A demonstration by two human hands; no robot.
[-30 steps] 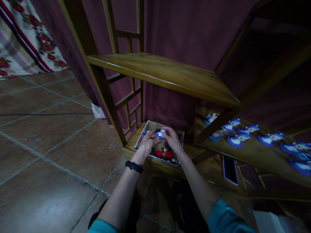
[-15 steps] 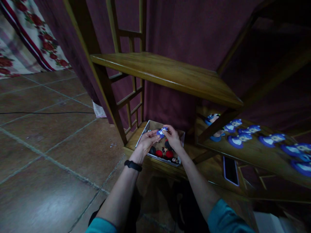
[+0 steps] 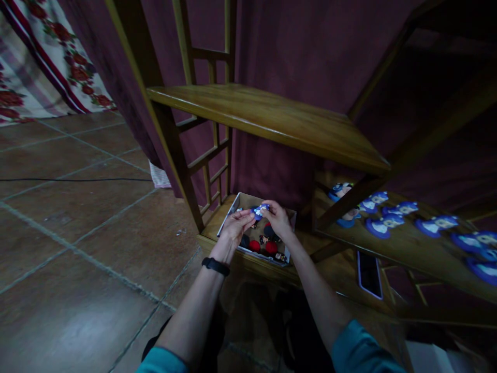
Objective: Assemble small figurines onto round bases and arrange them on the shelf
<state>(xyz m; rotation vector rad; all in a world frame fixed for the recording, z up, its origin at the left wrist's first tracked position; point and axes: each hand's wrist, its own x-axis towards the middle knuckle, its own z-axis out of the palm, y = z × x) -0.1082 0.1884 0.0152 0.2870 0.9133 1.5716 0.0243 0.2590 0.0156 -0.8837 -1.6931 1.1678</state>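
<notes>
Between my two hands is a small blue and white figurine (image 3: 260, 211), held above an open cardboard box (image 3: 240, 201). My left hand (image 3: 235, 226) grips its left side with fingers and thumb. From the right, my right hand (image 3: 277, 217) pinches the other side. Inside the box below lie several figurines with red (image 3: 271, 247) and dark round parts; my hands hide some of the contents. The box rests on the low shelf (image 3: 212, 228) of a wooden rack.
A wooden shelf board (image 3: 264, 114) juts out above my hands. On the right-hand shelf stand several blue and white figurines (image 3: 384, 224), with a phone (image 3: 368, 274) lying lower down. A slatted side frame (image 3: 209, 155) rises at the left, and a cable (image 3: 77, 180) crosses the tiled floor.
Both hands keep hold of the figurine over the box, almost in the same place. The view has shifted very slightly.
</notes>
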